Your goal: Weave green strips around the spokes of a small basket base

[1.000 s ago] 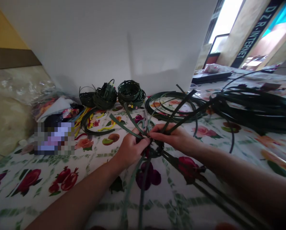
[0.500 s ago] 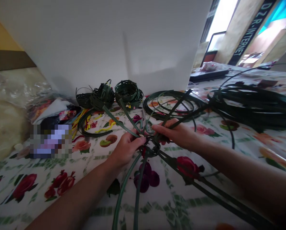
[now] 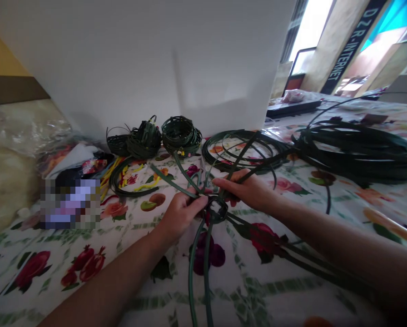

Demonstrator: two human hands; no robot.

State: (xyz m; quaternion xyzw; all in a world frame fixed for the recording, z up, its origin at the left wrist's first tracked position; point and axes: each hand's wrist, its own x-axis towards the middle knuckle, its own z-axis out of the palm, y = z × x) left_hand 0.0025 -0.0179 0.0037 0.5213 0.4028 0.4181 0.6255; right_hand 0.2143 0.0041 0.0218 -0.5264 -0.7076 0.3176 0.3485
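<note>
Between my hands is a small woven ring of dark green strips [image 3: 218,215], with long loose ends spreading out from it on several sides. My left hand [image 3: 185,206] pinches its left edge, thumb on top, where two strips run up and away to the left. On the far right side, my right hand [image 3: 239,186] grips strips that stick up between thumb and fingers. Two more strips [image 3: 206,268] hang toward me, and others pass under my right forearm. Just behind the ring lie scissors [image 3: 194,180], partly covered by strips and fingers.
Small woven green baskets [image 3: 181,135] stand against the white panel [image 3: 149,59]. Coils of green strip [image 3: 356,163] lie at the right and a thinner coil [image 3: 244,136] behind my hands. Yellow strips [image 3: 145,185] and plastic bags are at the left, on a fruit-patterned tablecloth [image 3: 121,272].
The strips hanging toward me have swung to the right, and the upper left strip has tipped lower. The woven ring has turned slightly. Both hands keep their grip.
</note>
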